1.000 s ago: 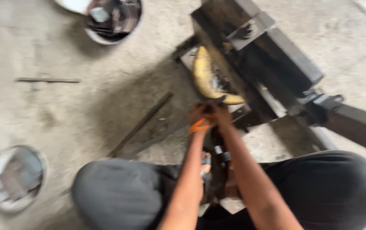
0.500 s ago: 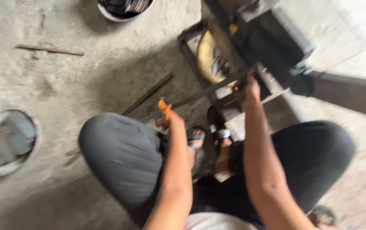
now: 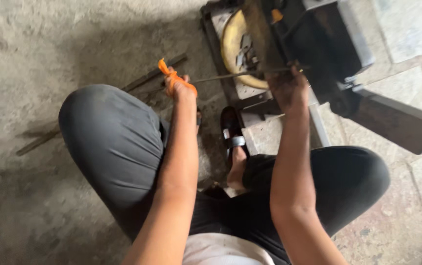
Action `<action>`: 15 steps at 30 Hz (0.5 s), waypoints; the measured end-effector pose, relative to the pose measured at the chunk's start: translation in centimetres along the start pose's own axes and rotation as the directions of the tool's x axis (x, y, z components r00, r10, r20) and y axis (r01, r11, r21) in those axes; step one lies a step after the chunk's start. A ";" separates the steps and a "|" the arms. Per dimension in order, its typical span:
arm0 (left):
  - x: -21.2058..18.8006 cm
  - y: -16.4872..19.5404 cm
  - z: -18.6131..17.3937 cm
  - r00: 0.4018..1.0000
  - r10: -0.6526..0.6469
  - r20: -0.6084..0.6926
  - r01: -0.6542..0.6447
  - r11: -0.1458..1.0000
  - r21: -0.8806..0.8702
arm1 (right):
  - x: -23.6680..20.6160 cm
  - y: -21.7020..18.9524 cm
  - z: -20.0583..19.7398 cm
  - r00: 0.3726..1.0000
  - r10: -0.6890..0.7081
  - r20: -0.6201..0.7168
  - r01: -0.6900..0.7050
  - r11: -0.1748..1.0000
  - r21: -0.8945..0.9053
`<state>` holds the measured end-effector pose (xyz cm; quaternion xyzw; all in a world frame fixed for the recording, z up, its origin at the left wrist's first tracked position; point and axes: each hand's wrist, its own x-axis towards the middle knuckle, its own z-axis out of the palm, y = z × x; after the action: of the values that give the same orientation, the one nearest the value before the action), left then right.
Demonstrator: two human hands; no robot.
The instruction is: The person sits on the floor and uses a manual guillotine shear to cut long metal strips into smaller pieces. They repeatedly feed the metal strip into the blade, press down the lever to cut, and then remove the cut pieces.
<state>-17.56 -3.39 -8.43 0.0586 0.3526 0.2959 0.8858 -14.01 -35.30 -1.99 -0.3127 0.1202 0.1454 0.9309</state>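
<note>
I squat on a concrete floor, knees spread in grey trousers. My left hand [image 3: 180,88] is closed around an orange cloth [image 3: 171,77] wrapped on the near end of a thin metal rod [image 3: 230,76]. The rod runs right to my right hand [image 3: 286,87], which grips its far end beside a dark metal machine [image 3: 319,39]. Below the rod, a yellow bowl [image 3: 230,49] with metal pieces sits in the machine's frame.
A long dark lever arm [image 3: 397,122] sticks out of the machine to the right. Flat metal strips [image 3: 147,78] lie on the floor past my left knee. My sandalled foot [image 3: 234,140] rests against the machine's base frame.
My hands have drawn apart along the rod, the left one pulling toward my left knee. The view has tilted down, and the metal bowls on the floor have left the frame.
</note>
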 end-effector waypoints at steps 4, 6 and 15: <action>-0.6 0.6 -0.5 0.972 0.097 0.215 -0.065 0.986 -0.151 | 0.1 1.0 0.2 0.997 -0.051 -0.056 0.047 0.997 -0.068; -1.4 1.3 0.7 0.946 0.074 0.314 -0.017 0.984 -0.179 | 0.7 1.8 -0.1 0.989 -0.113 -0.099 0.109 0.993 -0.045; -2.4 2.3 5.7 0.988 -0.054 0.146 0.048 0.998 0.044 | 1.9 4.5 -4.1 0.977 -0.082 -0.198 0.087 0.996 0.019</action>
<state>-16.31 -2.26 -2.00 0.0888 0.2936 0.2608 0.9154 -14.32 -34.01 -8.20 -0.3175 0.2004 0.0724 0.9240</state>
